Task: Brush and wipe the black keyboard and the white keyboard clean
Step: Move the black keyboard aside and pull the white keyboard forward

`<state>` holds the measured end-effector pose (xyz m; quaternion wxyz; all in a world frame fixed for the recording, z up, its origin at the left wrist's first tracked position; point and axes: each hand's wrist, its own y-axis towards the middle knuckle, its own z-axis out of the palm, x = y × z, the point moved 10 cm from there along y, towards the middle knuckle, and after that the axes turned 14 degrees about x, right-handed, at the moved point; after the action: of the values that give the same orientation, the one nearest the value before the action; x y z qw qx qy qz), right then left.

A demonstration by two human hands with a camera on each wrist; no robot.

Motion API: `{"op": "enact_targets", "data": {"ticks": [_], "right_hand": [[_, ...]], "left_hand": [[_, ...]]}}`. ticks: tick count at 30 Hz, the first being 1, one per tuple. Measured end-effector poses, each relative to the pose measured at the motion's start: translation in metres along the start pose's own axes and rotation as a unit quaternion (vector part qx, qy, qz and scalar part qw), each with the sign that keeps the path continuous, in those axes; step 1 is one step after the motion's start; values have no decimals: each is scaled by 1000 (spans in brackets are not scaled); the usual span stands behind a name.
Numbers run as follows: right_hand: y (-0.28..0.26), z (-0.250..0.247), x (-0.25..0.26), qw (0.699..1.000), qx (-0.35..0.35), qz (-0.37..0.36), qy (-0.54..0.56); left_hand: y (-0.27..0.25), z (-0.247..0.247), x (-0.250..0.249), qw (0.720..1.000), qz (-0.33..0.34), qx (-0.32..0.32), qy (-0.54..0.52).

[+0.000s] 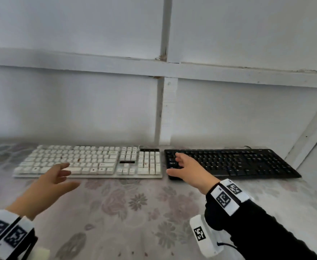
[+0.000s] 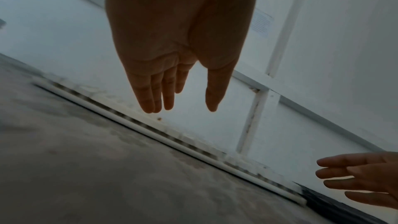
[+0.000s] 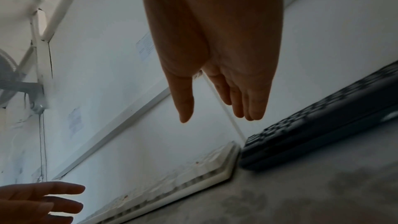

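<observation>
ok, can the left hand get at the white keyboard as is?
Probably yes. The left hand is open and empty, just short of the front edge of the white keyboard, with nothing lying between them. The right hand is over the black keyboard, out of the way.

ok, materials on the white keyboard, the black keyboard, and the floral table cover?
White full-size keyboard: looks like matte plastic, with moulded keycaps and brownish spots. Black low-profile keyboard: likely plastic, slight sheen on its keys. Pale floral table cover: printed cloth or vinyl; too blurred to tell.
</observation>
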<state>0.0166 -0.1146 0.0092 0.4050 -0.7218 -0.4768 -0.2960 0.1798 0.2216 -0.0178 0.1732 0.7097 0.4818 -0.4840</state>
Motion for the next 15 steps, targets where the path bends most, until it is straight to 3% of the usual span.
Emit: {"op": "enact_targets", "data": {"ticks": [4, 9, 15], "right_hand": [[24, 36, 28, 1000, 2, 6, 9], [53, 54, 27, 999, -21, 36, -19], [60, 56, 26, 997, -37, 71, -11]], "left_hand": [[11, -55, 24, 999, -5, -9, 36], [32, -116, 49, 995, -27, -43, 81], [68, -143, 70, 994, -53, -23, 89]]}}
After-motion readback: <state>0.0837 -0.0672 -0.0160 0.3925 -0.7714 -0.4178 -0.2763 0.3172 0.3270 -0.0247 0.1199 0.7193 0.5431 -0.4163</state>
